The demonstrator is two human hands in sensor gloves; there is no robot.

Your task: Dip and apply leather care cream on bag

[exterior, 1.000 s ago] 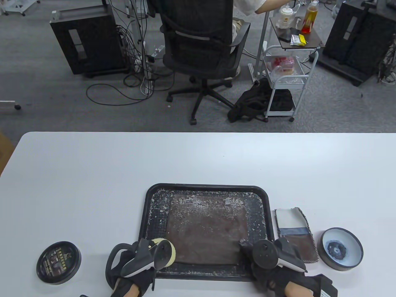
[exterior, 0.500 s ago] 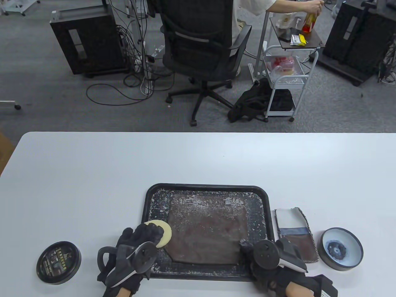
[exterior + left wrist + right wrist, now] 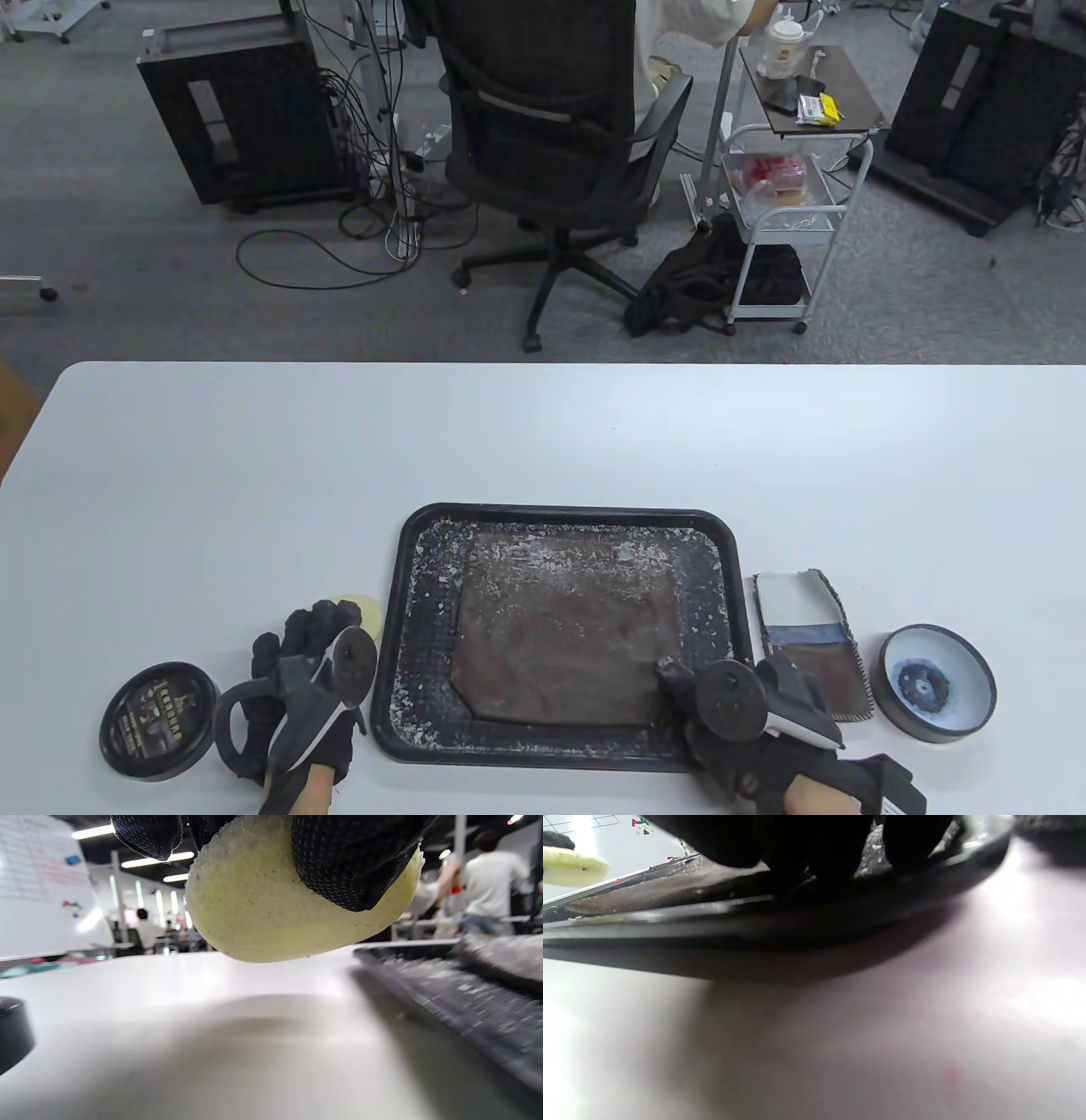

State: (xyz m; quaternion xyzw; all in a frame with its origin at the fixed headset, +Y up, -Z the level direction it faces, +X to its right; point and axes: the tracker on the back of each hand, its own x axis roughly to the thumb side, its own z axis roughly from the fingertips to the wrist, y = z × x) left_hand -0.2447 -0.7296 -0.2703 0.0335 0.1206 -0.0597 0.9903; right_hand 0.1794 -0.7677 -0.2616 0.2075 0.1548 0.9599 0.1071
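Observation:
A flat brown leather bag [image 3: 568,628] lies in a black tray [image 3: 407,679] speckled with white flakes. My left hand [image 3: 318,637] holds a round yellow sponge pad [image 3: 358,607] just above the table, left of the tray; the left wrist view shows the pad [image 3: 263,912] under my gloved fingers [image 3: 352,861]. A black round tin of leather care cream [image 3: 159,720], lid on, sits at the front left. My right hand [image 3: 679,683] presses on the tray's front right corner; the right wrist view shows its fingers [image 3: 814,844] on the tray rim [image 3: 755,929].
A leather swatch [image 3: 810,645] with a white upper part lies right of the tray. A shallow blue-grey dish [image 3: 936,683] stands at the front right. Beyond the table's far edge are an office chair [image 3: 551,136] and a cart [image 3: 789,187].
My left hand has carried the yellow pad leftward off the bag and tray, toward the cream tin. The tray has slid slightly left. My right hand has stayed on the tray's corner.

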